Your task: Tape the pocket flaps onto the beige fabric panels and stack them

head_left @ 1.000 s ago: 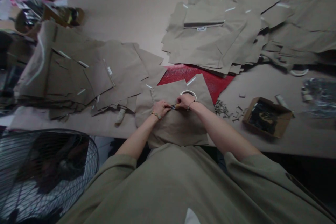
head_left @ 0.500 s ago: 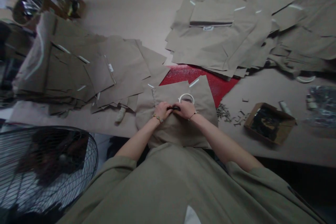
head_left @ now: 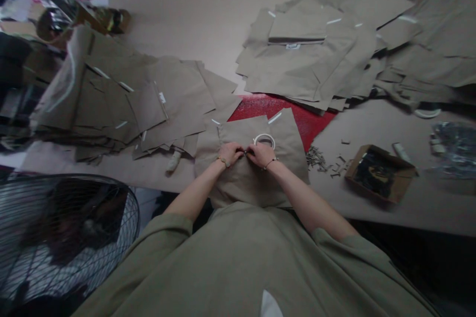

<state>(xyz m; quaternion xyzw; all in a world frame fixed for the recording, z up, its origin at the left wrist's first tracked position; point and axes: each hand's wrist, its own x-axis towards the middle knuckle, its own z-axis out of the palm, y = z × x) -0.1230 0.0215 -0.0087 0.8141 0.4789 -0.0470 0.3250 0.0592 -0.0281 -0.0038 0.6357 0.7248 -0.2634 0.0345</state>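
Note:
Over a brown fabric piece (head_left: 238, 131), my left hand (head_left: 229, 153) and my right hand (head_left: 261, 154) meet with fingertips nearly touching. Both are closed in a pinch on a small dark object (head_left: 245, 152) between them, too small to identify. A white ring-shaped roll (head_left: 264, 137) lies just beyond my right hand, partly hidden by it. The fabric piece rests at the table's near edge, overlapping a red surface (head_left: 312, 126).
Stacked brown fabric pieces lie at left (head_left: 182, 89) and at upper right (head_left: 305, 69). Right of my hands are scattered small metal pieces (head_left: 316, 158), an open cardboard box (head_left: 401, 185) and a clear plastic bag (head_left: 457, 143). A wire fan guard (head_left: 134, 213) stands at lower left.
The view has shifted slightly. The dark object between my fingers shows smaller than before, and my right hand's fingers have turned a little. Both hands stay at the same place on the fabric.

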